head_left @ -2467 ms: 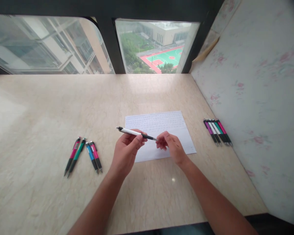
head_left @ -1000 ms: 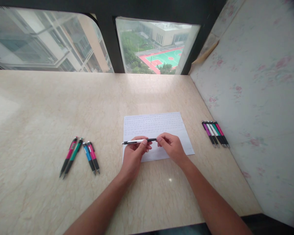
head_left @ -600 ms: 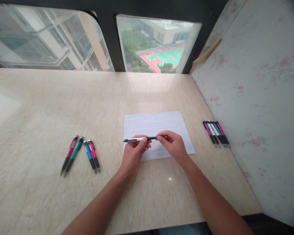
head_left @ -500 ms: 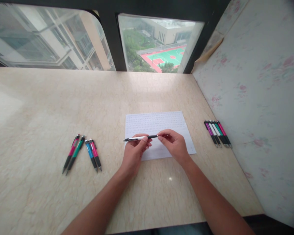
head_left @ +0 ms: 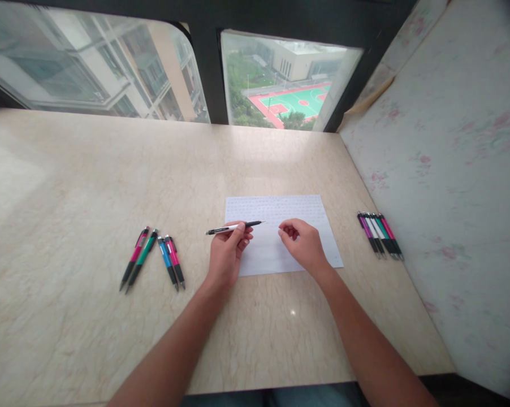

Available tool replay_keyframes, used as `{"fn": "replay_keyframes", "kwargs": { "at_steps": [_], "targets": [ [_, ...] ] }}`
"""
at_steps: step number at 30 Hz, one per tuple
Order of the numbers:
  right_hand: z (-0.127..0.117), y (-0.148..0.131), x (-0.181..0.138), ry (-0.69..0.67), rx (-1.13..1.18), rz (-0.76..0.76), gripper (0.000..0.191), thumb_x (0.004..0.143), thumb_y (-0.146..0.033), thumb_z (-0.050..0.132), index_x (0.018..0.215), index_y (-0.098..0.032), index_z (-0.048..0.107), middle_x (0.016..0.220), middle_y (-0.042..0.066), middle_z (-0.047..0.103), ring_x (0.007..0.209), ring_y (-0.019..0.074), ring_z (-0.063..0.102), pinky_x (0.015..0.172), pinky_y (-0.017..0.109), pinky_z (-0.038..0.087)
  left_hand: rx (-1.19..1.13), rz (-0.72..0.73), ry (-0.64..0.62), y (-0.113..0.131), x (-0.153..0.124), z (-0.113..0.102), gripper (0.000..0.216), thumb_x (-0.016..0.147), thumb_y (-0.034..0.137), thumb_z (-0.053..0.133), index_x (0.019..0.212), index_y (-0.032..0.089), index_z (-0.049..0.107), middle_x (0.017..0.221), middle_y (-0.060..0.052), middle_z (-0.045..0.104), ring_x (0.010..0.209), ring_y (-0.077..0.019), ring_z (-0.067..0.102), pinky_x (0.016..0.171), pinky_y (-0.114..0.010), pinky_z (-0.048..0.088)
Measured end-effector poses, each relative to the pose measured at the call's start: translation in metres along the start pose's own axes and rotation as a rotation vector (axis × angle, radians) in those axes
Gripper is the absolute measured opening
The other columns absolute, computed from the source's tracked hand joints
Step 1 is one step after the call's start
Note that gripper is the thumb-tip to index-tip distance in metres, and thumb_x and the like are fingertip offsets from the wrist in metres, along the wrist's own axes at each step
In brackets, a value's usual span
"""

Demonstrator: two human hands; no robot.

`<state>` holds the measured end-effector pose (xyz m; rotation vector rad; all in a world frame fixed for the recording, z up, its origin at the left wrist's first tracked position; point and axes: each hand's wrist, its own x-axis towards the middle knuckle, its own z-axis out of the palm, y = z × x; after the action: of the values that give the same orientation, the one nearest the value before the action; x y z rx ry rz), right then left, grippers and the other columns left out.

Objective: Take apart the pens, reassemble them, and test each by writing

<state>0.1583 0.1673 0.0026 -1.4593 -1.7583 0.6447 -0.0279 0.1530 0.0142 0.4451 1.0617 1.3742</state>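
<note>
My left hand (head_left: 226,253) is closed on a white ballpoint pen (head_left: 226,229) with a black grip, held almost level above the paper. A thin refill point sticks out of the grip's right end, and no silver cone like those on the other pens shows there. Across a small gap, my right hand (head_left: 302,244) has its thumb and fingertips pinched together. Whatever lies between them is hidden or too small to name. Below both hands is a sheet of paper (head_left: 276,257) with rows of handwriting on its upper part.
To the left lie a pink pen (head_left: 135,256), a green pen (head_left: 143,258), a blue pen (head_left: 167,262) and another pink pen (head_left: 175,260). Several pens (head_left: 380,234) form a row by the papered wall (head_left: 450,198). Windows (head_left: 286,85) stand behind the marble-patterned surface (head_left: 111,175).
My right fingers have come away from the pen's grip end, baring the thin refill point. My left hand and the pen have shifted left, opening a gap between the hands. The view has shifted slightly.
</note>
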Motion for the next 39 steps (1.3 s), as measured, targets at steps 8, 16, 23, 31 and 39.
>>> {"fn": "replay_keyframes", "kwargs": {
  "at_steps": [8, 16, 23, 31, 39],
  "targets": [
    [0.020, -0.004, 0.016, -0.151, -0.340, -0.068, 0.012, 0.083, -0.015, 0.056, 0.086, -0.020, 0.066, 0.082, 0.006, 0.066, 0.085, 0.0207, 0.057, 0.079, 0.034, 0.045, -0.007, 0.000, -0.022, -0.005, -0.001, -0.003, 0.029, 0.071, 0.032, 0.079, 0.088, 0.012, 0.066, 0.079, -0.006, 0.069, 0.067, -0.0087, 0.060, 0.062, -0.019, 0.045],
    [-0.001, -0.007, 0.007, -0.070, -0.010, -0.011, 0.023, 0.089, -0.031, 0.056, 0.104, -0.019, 0.069, 0.090, 0.007, 0.071, 0.077, 0.0183, 0.061, 0.069, 0.032, 0.049, 0.047, -0.055, -0.105, -0.004, -0.007, 0.000, 0.027, 0.074, 0.034, 0.077, 0.090, 0.015, 0.068, 0.078, -0.005, 0.069, 0.066, -0.0104, 0.059, 0.063, -0.022, 0.043],
    [-0.004, -0.016, -0.006, -0.174, 0.237, -0.105, 0.016, 0.084, -0.032, 0.063, 0.095, -0.023, 0.071, 0.090, 0.005, 0.072, 0.078, 0.0170, 0.064, 0.061, 0.028, 0.050, 0.227, -0.065, -0.237, -0.005, -0.008, 0.001, 0.026, 0.072, 0.035, 0.077, 0.087, 0.015, 0.069, 0.073, -0.004, 0.066, 0.065, -0.0126, 0.057, 0.060, -0.024, 0.041],
    [-0.019, -0.005, -0.002, -0.032, 0.069, -0.130, 0.013, 0.084, -0.022, 0.060, 0.092, -0.023, 0.070, 0.089, 0.006, 0.068, 0.080, 0.0185, 0.060, 0.060, 0.030, 0.049, 0.081, -0.032, -0.065, 0.001, -0.001, 0.000, 0.026, 0.072, 0.031, 0.078, 0.088, 0.013, 0.069, 0.075, -0.005, 0.067, 0.064, -0.0097, 0.057, 0.063, -0.023, 0.042],
    [-0.002, 0.011, -0.002, 0.106, -0.269, -0.055, 0.014, 0.087, -0.025, 0.058, 0.095, -0.020, 0.068, 0.075, 0.004, 0.063, 0.071, 0.0192, 0.056, 0.070, 0.034, 0.045, 0.011, -0.021, 0.021, 0.002, 0.000, 0.001, 0.029, 0.069, 0.031, 0.081, 0.087, 0.012, 0.068, 0.077, -0.004, 0.067, 0.065, -0.0087, 0.058, 0.062, -0.022, 0.043]
  ]
}}
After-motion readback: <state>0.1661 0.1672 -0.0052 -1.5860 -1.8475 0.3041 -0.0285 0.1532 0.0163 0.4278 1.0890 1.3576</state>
